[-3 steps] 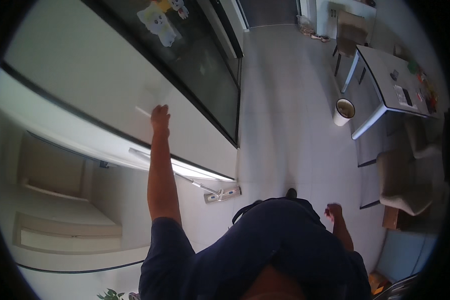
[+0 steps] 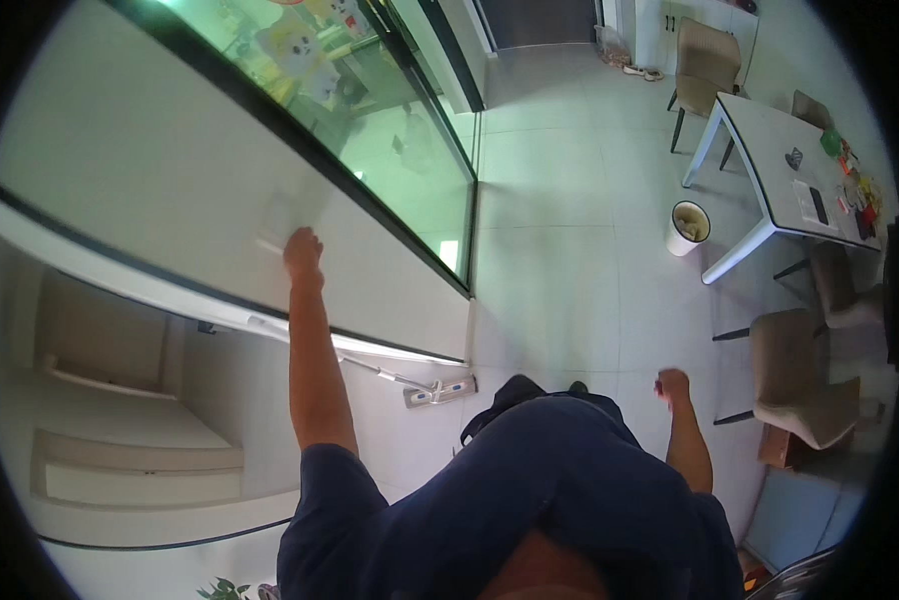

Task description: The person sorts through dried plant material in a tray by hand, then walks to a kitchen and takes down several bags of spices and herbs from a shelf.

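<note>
My left arm stretches up to the white wall panel on the left. My left hand (image 2: 305, 250) is beside a faint pale switch plate (image 2: 282, 222) on it, fingers curled together and nothing visible in them. Whether the fingertips touch the plate cannot be made out. Right of the panel, a black-framed glass partition (image 2: 370, 130) with cartoon animal stickers (image 2: 298, 58) shows a brightly lit, greenish room behind it. My right hand (image 2: 673, 386) hangs low at my right side, loosely closed, with nothing visible in it.
A flat mop (image 2: 440, 392) leans by the panel's end, its head on the floor. Rightward stand a white bin (image 2: 689, 228), a white table (image 2: 760, 150) with small items on it, and several brown chairs (image 2: 795, 375). Shoes (image 2: 643, 73) lie near the far dark door (image 2: 545, 22).
Light has come on behind the glass, which was dark, and the floor looks brighter. My left hand has drawn slightly down and left from the switch plate. My right hand has risen a little.
</note>
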